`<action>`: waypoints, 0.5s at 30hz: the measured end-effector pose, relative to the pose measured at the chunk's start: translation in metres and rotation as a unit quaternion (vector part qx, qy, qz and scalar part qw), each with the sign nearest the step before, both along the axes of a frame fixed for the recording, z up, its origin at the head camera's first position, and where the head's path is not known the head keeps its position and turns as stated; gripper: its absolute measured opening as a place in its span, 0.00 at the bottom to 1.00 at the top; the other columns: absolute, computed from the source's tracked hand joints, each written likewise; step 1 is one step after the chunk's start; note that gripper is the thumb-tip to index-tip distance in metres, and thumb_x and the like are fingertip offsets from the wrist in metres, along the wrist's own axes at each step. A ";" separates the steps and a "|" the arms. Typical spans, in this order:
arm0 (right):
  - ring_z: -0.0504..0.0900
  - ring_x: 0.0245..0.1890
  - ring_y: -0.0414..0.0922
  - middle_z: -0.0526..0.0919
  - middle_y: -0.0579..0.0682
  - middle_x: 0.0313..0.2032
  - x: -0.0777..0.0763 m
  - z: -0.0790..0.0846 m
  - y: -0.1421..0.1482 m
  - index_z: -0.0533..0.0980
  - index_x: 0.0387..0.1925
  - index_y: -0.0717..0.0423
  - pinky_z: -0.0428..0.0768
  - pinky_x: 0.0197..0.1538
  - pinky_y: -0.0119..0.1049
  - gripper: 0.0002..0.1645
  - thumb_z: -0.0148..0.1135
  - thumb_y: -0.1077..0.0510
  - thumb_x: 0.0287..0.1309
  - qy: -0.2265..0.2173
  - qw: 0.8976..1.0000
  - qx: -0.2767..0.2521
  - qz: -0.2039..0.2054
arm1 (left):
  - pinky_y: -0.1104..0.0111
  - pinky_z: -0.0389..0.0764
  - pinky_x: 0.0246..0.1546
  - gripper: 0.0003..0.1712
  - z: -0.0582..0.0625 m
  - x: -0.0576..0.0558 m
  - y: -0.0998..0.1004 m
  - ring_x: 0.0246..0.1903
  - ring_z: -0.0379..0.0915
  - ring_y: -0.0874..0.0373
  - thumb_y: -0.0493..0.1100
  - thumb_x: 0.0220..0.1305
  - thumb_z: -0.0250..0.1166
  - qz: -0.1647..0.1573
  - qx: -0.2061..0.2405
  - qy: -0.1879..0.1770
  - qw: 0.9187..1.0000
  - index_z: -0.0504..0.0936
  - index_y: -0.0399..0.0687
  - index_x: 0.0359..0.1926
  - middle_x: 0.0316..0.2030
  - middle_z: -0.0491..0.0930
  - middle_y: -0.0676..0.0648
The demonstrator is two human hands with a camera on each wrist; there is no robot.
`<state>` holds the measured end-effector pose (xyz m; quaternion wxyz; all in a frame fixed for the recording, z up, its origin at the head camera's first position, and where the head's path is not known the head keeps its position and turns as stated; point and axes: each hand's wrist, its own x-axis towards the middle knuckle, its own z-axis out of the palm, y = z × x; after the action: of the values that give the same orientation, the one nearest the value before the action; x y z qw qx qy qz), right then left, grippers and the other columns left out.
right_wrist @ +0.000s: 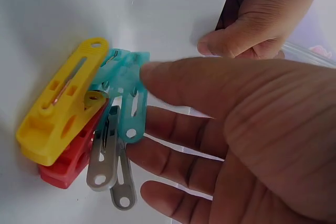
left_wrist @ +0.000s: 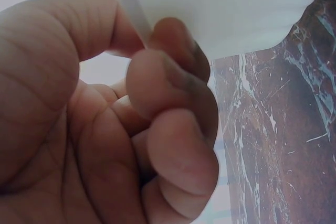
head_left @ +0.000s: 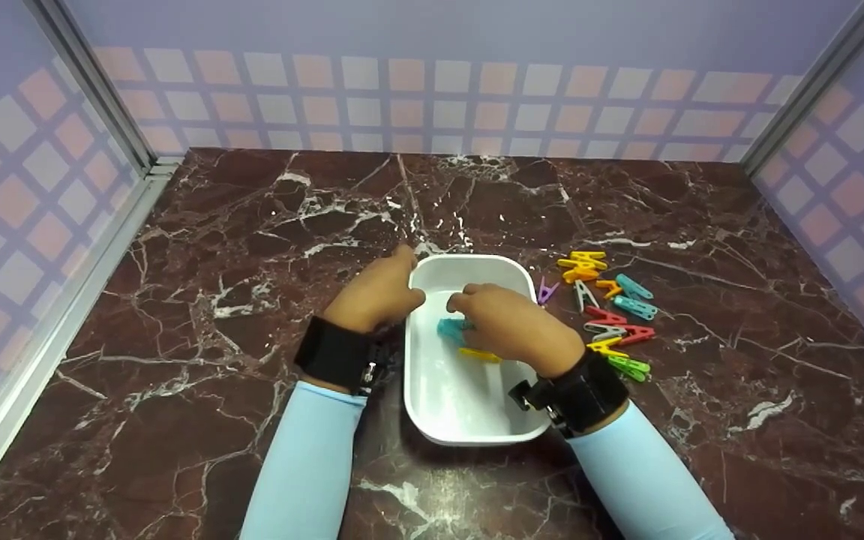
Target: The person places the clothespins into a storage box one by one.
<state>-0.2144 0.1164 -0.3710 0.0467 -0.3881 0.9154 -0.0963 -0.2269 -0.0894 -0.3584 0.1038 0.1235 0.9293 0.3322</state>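
A white plastic tub (head_left: 432, 405) stands on the marbled table in front of me. My left hand (head_left: 379, 292) grips its left wall, with the thumb at the rim and the fingers curled outside, as the left wrist view shows. Reaching down into the tub, my right hand (head_left: 514, 326) has its thumb on the edge of a teal clothespin (right_wrist: 135, 98) and its fingers behind it. Another teal clip lies against that one. Beside them on the tub's floor are a yellow clothespin (right_wrist: 63, 103), a red one (right_wrist: 63, 174) and grey ones (right_wrist: 105, 166).
Right of the tub lie several more clothespins: yellow (head_left: 582, 262), teal (head_left: 634, 307), red (head_left: 636, 334), green (head_left: 631, 367) and a purple one (head_left: 546, 291) close to the rim. Tiled-pattern panels (head_left: 447, 97) bound the table at the back and both sides.
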 end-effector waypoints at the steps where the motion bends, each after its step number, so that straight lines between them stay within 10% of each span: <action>1: 0.78 0.41 0.54 0.79 0.55 0.41 0.000 0.000 0.000 0.79 0.50 0.60 0.76 0.48 0.47 0.18 0.67 0.60 0.57 0.003 1.000 -0.002 0.000 | 0.59 0.76 0.36 0.22 0.000 0.000 0.000 0.35 0.75 0.46 0.36 0.55 0.58 0.000 0.001 0.001 1.000 0.68 0.37 0.52 0.39 0.79 0.39; 15: 0.60 0.70 0.60 0.64 0.64 0.69 0.001 0.002 0.003 0.75 0.61 0.58 0.61 0.69 0.51 0.32 0.67 0.55 0.55 -0.013 1.000 -0.002 -0.029 | 0.56 0.77 0.41 0.23 0.000 -0.001 0.000 0.38 0.75 0.45 0.37 0.56 0.58 -0.005 -0.006 0.004 1.000 0.68 0.36 0.53 0.41 0.80 0.38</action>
<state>-0.2133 0.1189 -0.3685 0.0553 -0.3605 0.9253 -0.1041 -0.2278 -0.0894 -0.3584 0.1023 0.1285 0.9312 0.3252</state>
